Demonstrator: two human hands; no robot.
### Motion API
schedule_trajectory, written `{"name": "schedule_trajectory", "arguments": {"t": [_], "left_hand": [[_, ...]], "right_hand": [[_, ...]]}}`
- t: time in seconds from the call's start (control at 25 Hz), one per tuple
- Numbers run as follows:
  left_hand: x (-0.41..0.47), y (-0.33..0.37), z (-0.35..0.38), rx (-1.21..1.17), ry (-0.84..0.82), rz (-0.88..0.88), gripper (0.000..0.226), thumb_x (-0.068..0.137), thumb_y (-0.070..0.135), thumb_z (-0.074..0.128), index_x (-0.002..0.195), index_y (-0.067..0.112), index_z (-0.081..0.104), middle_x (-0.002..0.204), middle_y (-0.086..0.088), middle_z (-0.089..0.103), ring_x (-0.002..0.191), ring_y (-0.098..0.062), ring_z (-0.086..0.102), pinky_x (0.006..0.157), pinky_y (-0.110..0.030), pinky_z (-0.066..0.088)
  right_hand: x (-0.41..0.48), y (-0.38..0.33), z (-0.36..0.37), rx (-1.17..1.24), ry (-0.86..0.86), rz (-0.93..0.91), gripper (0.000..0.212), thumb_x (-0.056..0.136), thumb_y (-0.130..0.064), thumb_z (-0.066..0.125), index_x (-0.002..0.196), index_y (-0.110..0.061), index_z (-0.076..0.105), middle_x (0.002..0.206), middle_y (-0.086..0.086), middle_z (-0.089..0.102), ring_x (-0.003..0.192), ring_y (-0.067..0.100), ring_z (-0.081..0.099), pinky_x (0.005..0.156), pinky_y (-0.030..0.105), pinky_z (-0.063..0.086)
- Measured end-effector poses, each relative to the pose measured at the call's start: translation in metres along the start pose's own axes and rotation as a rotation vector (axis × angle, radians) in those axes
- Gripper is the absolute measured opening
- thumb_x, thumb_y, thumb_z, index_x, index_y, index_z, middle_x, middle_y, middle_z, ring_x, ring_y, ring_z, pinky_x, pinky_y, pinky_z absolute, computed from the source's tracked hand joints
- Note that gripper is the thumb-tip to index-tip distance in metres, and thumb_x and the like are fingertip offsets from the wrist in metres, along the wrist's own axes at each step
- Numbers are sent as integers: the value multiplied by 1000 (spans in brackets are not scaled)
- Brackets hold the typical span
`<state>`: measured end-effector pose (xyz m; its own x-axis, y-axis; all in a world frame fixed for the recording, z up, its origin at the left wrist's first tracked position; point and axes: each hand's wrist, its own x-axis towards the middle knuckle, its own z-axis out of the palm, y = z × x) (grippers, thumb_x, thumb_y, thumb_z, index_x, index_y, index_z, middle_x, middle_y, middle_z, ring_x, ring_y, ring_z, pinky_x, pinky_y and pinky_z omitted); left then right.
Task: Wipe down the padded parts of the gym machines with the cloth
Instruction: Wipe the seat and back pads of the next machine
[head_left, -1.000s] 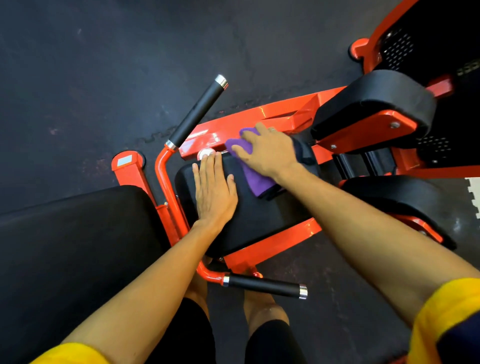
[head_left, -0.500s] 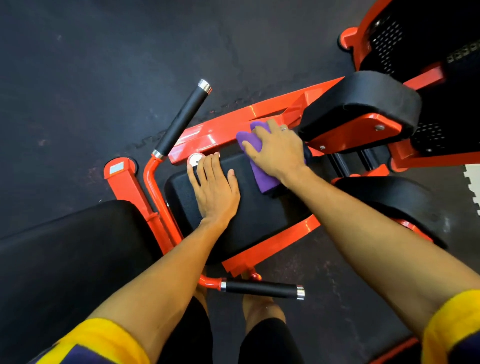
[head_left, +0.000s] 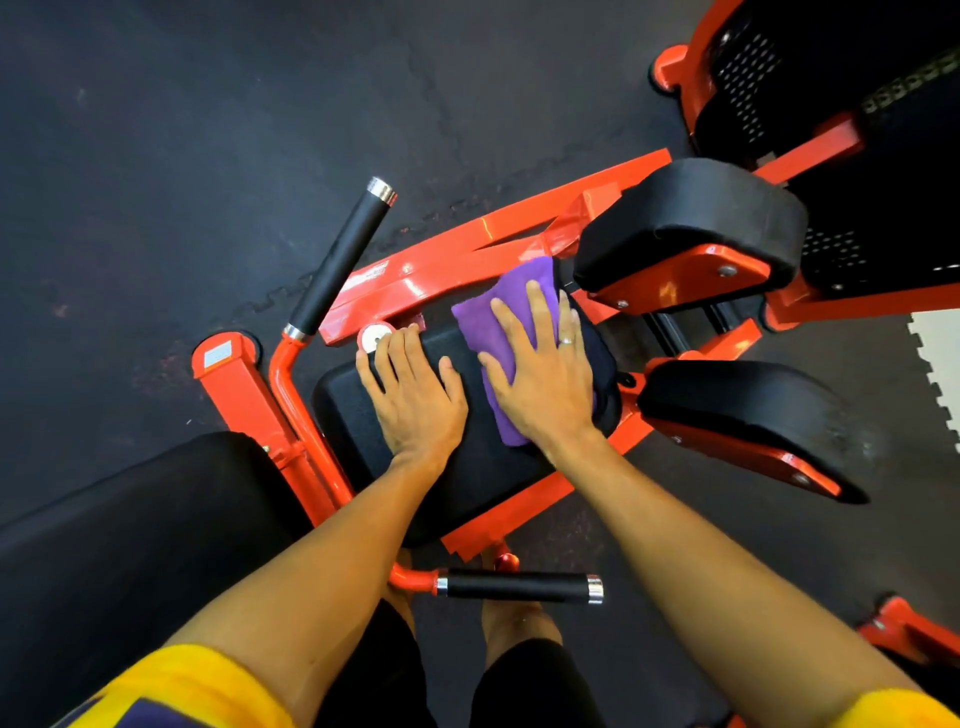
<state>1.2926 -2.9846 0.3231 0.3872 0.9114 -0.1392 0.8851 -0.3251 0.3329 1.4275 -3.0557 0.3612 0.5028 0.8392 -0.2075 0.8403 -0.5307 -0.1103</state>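
Right hand (head_left: 545, 384), fingers spread flat, presses purple cloth (head_left: 493, 322) onto black seat pad (head_left: 467, 478); left hand (head_left: 415, 395), fingers together, rests flat beside it; dark rubber floor (head_left: 208, 156) below orange frame (head_left: 467, 249).

The seat pad (head_left: 363, 410) is black, finely grained upholstery with a dull sheen, and the purple cloth (head_left: 488, 332) at its 1 o'clock end looks soft, matt and fuzzy, like towelling. The frame (head_left: 467, 260) is orange-painted metal, glossy with bright highlights, and the handles (head_left: 343, 260) at 10 and 6 o'clock have matt black grips capped in polished chrome. The floor (head_left: 208, 130) at 11 o'clock is dark, matt, faintly speckled, rubber by its look.
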Motion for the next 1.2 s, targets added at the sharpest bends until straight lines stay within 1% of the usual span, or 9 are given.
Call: {"name": "schedule_trajectory", "arguments": {"t": [0.16, 0.32, 0.52, 0.64, 0.76, 0.88, 0.96, 1.12, 1.2], "left_hand": [[-1, 2, 2, 26, 1, 1, 57, 98, 36, 42, 145, 6, 43, 145, -12, 48, 142, -32, 39, 125, -54, 12], [-1, 1, 2, 28, 8, 8, 56, 97, 36, 42, 144, 5, 44, 144, -12, 49, 141, -31, 39, 125, -55, 14], [0, 1, 0, 21, 8, 14, 56, 97, 35, 42, 144, 6, 44, 144, -13, 50, 140, -32, 40, 124, -55, 16], [0, 1, 0, 27, 13, 21, 56, 97, 35, 42, 144, 5, 44, 144, -13, 49, 141, -32, 40, 124, -55, 16], [-1, 0, 1, 8, 0, 24, 58, 97, 36, 41, 145, 5, 43, 146, -12, 48, 143, -31, 38, 124, -56, 15], [-2, -2, 0, -14, -30, 72, 64, 98, 36, 39, 152, 3, 35, 156, -13, 39, 150, -28, 29, 125, -58, 8], [-5, -5, 2, -2, -54, 186, 68, 98, 35, 39, 157, 4, 27, 163, -13, 27, 155, -25, 20, 126, -57, 1], [-10, -14, 5, 22, -119, 501, 66, 99, 27, 39, 160, 6, 22, 167, -15, 18, 157, -26, 12, 127, -53, 3], [-9, -15, 5, 24, -130, 567, 65, 99, 24, 40, 159, 6, 23, 168, -14, 19, 157, -26, 11, 127, -52, 4]], "right_hand": [[71, -14, -22, -41, -213, 72, 62, 101, -63, 36, 134, -18, 62, 147, 11, 52, 133, 41, 45, 110, 49, 33], [110, -20, -31, -82, -351, 132, 62, 100, -62, 37, 129, -14, 66, 136, 10, 57, 124, 39, 54, 98, 44, 41], [-4, -10, 2, 25, 100, 58, 59, 101, -53, 47, 152, -24, 48, 162, 13, 37, 144, 45, 34, 120, 53, 29], [-40, -1, 17, 13, 136, -20, 63, 100, -52, 51, 157, -26, 41, 166, 12, 29, 149, 45, 27, 122, 56, 27], [-25, 19, 12, 18, 134, -73, 58, 100, -47, 51, 154, -26, 45, 166, 9, 32, 146, 44, 35, 117, 55, 34], [-45, 11, 16, 99, 204, 305, 56, 103, -43, 50, 155, -25, 43, 167, 10, 27, 145, 44, 35, 118, 54, 33], [-82, -12, 26, 100, 213, 404, 59, 103, -43, 50, 157, -22, 40, 167, 14, 24, 147, 47, 30, 120, 57, 29], [-97, -2, 28, 54, 128, 89, 65, 101, -43, 53, 160, -25, 34, 169, 11, 23, 152, 45, 22, 123, 55, 25], [-67, 9, 21, 87, 176, 146, 62, 101, -38, 56, 158, -25, 38, 168, 9, 26, 150, 44, 26, 122, 53, 29]]}}
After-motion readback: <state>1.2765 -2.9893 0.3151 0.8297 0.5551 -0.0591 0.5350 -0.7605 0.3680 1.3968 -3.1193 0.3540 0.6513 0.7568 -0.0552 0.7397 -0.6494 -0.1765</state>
